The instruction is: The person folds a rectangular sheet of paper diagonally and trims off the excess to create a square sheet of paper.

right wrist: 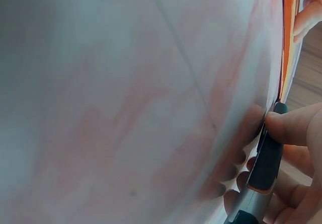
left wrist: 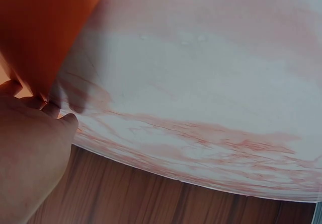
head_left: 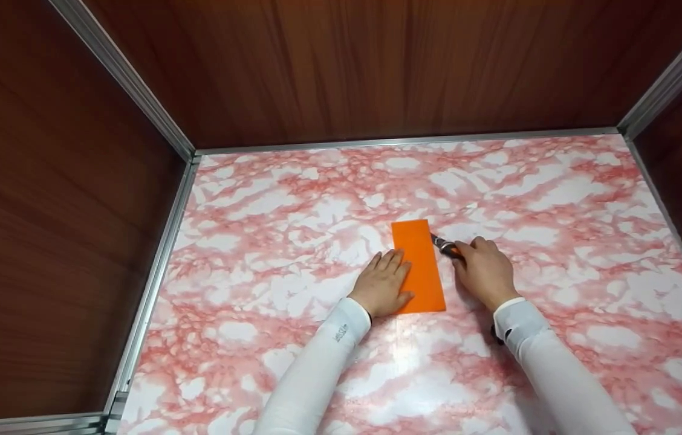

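An orange rectangular sheet of paper [head_left: 422,272] lies on the table, its long side running away from me. My left hand [head_left: 380,284] rests on its left side with fingers spread and fairly straight, pressing it down. In the left wrist view the fingertips of the left hand [left wrist: 35,138] lie at the edge of the orange sheet [left wrist: 45,27]. My right hand [head_left: 486,269] grips a black and silver utility knife [head_left: 451,249], its tip right at the sheet's right edge. In the right wrist view the thumb of the right hand [right wrist: 297,148] presses on the knife's black handle [right wrist: 266,158].
The table [head_left: 256,272] has a red and white marbled top. Dark wood-grain panels stand around it, one at the back [head_left: 377,72] and one on the left [head_left: 45,241], with metal edge strips [head_left: 317,145] along the joints.
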### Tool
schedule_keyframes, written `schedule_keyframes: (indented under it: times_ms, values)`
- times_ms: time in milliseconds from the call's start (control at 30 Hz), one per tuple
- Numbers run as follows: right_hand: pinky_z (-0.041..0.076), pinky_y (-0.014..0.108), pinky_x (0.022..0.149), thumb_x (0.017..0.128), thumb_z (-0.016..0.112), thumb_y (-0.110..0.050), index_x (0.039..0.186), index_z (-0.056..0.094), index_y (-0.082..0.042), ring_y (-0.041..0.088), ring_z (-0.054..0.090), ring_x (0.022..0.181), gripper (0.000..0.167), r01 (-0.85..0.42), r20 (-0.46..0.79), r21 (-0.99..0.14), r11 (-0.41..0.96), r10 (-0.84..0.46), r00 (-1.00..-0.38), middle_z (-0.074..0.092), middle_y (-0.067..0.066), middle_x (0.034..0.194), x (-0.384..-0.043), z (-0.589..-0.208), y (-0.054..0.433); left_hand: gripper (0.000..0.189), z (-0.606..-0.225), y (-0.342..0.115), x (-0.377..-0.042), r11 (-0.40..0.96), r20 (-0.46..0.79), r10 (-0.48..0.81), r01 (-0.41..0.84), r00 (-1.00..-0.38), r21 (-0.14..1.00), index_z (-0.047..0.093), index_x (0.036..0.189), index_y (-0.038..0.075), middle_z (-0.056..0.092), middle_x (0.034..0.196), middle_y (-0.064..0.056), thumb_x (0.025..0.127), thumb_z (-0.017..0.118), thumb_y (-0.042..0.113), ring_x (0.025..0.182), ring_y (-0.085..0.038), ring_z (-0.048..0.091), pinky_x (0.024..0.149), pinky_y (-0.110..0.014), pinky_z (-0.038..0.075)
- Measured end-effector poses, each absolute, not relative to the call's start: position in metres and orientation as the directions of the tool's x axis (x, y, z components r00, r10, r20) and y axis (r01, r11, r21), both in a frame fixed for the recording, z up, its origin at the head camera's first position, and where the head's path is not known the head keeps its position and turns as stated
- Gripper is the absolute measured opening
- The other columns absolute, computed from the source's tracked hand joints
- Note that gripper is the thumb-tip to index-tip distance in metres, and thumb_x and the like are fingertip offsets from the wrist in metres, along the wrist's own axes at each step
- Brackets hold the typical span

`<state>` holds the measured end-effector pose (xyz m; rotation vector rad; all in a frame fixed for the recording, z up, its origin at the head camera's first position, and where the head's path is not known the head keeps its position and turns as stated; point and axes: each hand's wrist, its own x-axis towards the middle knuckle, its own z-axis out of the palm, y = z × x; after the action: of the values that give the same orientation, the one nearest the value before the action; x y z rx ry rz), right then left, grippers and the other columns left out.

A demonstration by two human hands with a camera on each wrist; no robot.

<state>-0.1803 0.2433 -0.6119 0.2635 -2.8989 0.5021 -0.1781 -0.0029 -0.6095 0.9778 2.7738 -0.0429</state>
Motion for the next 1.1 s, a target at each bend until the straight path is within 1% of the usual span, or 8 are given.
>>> schedule_keyframes:
  times_ms: [200, 400, 633, 933, 1100]
  values:
    - [0.044, 0.05, 0.061, 0.085, 0.074, -0.018, 0.117, 0.069, -0.005, 0.036, 0.052, 0.079, 0.035, -0.222, 0.256, -0.312, 0.924, -0.144, -0.956, 0.054, 0.013, 0.085, -0.18, -0.614, 0.245, 0.071, -0.611, -0.003, -0.179, 0.787, -0.217, 0.61, 0.614, -0.762, 0.057, 0.028, 0.155, 0.018, 0.016, 0.161, -0.008, 0.098, 0.039, 0.058, 0.147, -0.023, 0.008, 0.117, -0.042, 0.008]
    - [0.045, 0.051, 0.058, 0.085, 0.074, -0.018, 0.117, 0.069, -0.005, 0.035, 0.051, 0.076, 0.035, -0.196, 0.247, -0.308, 0.931, -0.121, -0.962, 0.054, 0.013, 0.085, -0.181, -0.614, 0.249, 0.071, -0.612, -0.002, -0.18, 0.785, -0.214, 0.611, 0.617, -0.762, 0.045, 0.028, 0.155, 0.018, 0.016, 0.161, -0.008, 0.098, 0.038, 0.059, 0.147, -0.023, 0.009, 0.117, -0.042, 0.008]
    - [0.043, 0.049, 0.057, 0.086, 0.073, -0.02, 0.116, 0.07, -0.006, 0.033, 0.049, 0.075, 0.033, -0.173, 0.23, -0.312, 0.934, -0.102, -0.968, 0.054, 0.012, 0.084, -0.184, -0.613, 0.255, 0.07, -0.61, -0.003, -0.178, 0.785, -0.212, 0.612, 0.618, -0.762, 0.043, 0.029, 0.155, 0.017, 0.017, 0.161, -0.008, 0.098, 0.039, 0.058, 0.147, -0.024, 0.01, 0.117, -0.042, 0.009]
    - [0.043, 0.053, 0.058, 0.088, 0.07, -0.018, 0.119, 0.067, -0.004, 0.036, 0.051, 0.08, 0.035, -0.1, 0.204, -0.349, 0.932, -0.028, -0.979, 0.054, 0.016, 0.088, -0.182, -0.611, 0.271, 0.071, -0.614, -0.002, -0.18, 0.784, -0.225, 0.612, 0.62, -0.758, 0.044, 0.026, 0.155, 0.018, 0.014, 0.161, -0.008, 0.099, 0.036, 0.059, 0.147, -0.023, 0.008, 0.117, -0.042, 0.007]
    - [0.042, 0.052, 0.06, 0.088, 0.07, -0.019, 0.121, 0.067, -0.005, 0.036, 0.052, 0.083, 0.035, -0.085, 0.196, -0.373, 0.924, -0.01, -0.98, 0.055, 0.016, 0.09, -0.181, -0.611, 0.275, 0.071, -0.612, -0.003, -0.179, 0.787, -0.224, 0.608, 0.615, -0.762, 0.047, 0.027, 0.155, 0.017, 0.015, 0.161, -0.008, 0.099, 0.038, 0.058, 0.147, -0.023, 0.008, 0.117, -0.042, 0.007]
